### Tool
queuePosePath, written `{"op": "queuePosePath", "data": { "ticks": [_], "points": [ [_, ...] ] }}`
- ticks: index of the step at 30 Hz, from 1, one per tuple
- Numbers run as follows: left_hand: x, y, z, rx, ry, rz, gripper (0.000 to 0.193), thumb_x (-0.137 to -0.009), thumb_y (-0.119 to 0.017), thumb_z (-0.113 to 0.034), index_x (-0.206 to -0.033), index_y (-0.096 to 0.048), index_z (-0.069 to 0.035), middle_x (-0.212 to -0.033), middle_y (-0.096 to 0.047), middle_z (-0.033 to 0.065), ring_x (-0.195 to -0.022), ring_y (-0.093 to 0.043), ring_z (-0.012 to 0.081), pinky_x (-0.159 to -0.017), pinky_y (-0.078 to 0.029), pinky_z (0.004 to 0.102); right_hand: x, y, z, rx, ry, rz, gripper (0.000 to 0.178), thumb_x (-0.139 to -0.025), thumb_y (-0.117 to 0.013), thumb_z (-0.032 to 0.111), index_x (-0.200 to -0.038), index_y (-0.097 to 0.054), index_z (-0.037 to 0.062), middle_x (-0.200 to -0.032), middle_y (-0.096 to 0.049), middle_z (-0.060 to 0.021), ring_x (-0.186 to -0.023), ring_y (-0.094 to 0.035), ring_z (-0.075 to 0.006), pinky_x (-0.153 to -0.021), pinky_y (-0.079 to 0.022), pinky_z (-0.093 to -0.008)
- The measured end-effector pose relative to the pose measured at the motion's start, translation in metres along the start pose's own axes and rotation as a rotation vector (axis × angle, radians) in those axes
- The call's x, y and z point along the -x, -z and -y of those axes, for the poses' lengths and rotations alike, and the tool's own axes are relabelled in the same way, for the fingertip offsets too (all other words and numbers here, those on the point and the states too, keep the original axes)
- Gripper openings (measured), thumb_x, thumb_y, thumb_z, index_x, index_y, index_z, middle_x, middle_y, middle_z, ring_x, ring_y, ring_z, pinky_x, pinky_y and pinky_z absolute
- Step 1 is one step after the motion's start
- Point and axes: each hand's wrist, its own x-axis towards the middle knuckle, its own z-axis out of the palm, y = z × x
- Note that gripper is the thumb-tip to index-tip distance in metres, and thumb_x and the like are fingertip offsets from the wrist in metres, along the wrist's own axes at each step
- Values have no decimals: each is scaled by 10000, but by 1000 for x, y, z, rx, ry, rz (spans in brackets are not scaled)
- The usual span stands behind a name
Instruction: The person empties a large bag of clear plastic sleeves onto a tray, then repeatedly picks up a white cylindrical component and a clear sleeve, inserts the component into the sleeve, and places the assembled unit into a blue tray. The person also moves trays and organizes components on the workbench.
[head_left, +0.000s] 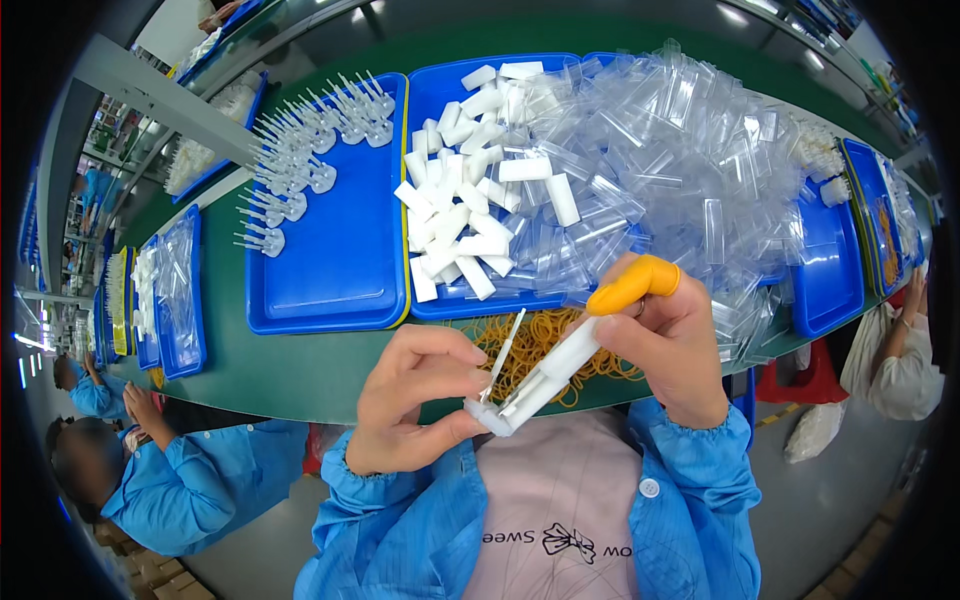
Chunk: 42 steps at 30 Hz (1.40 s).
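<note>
My left hand (425, 395) pinches the base of a translucent piece with a thin upright stem (507, 352), its fingertips closed at the lower end. My right hand (665, 340), with an orange-yellow finger cot on one finger, grips a long white slotted plastic piece (550, 375) that slants down toward the left fingertips. Its lower end meets or lies right beside the stemmed piece; the fingers partly cover where they touch. Behind both hands lies a heap of yellow rubber bands (540, 335) on the green table.
A blue tray (330, 285) holds rows of similar stemmed pieces (285, 170). Beside it, white foam-like blocks (455, 205) and a high pile of clear plastic sleeves (680, 150) fill other trays. A blue tray (828, 270) stands at right. Co-workers (200, 480) sit at both sides.
</note>
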Motion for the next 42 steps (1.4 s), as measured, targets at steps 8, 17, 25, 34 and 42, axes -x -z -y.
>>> {"op": "queuePosePath", "data": {
  "ticks": [8, 17, 25, 34, 42],
  "points": [
    [3, -3, 1, 11, -40, -25, 409, -705, -786, -22, -1081, -625, -22, -1116, -527, 179, -931, -593, 235, -786, -503, 338, -1, -1, -2, 17, -73, 32, 137, -838, -667, 12, -962, -614, -7, -864, -660, -56, -802, -632, -90, -718, -491, -218],
    [7, -29, 4, 84, 237, -200, 375, -772, -737, -30, -1112, -590, 28, -1082, -559, 160, -924, -606, 208, -809, -510, 320, 7, -20, -1, 42, 59, 102, 129, -821, -663, -25, -941, -618, -14, -879, -610, -58, -822, -628, -128, -715, -507, -241],
    [25, -38, 23, 598, 261, -225, 218, -839, -674, -31, -1023, -562, -3, -1064, -568, 132, -968, -570, 163, -859, -468, 299, 12, -22, 0, 370, 277, 108, 187, -719, -754, 59, -873, -655, 19, -874, -604, -77, -756, -607, -174, -652, -479, -290],
    [13, -8, 25, 584, 310, -641, 264, -900, -618, -115, -1141, -528, -55, -1174, -570, 80, -1108, -550, 194, -945, -442, 348, -3, -2, -6, 1534, 433, -109, 214, -684, -739, 124, -881, -669, 76, -870, -557, -50, -831, -523, -237, -724, -379, -370],
    [14, -12, 28, 276, 215, -595, 184, -890, -620, -72, -1064, -603, -12, -1066, -555, 70, -992, -536, 165, -884, -430, 307, -7, -2, -33, 1437, 455, -121, 266, -723, -716, 114, -976, -647, 70, -926, -575, -50, -848, -545, -230, -753, -404, -364]
  ]
}}
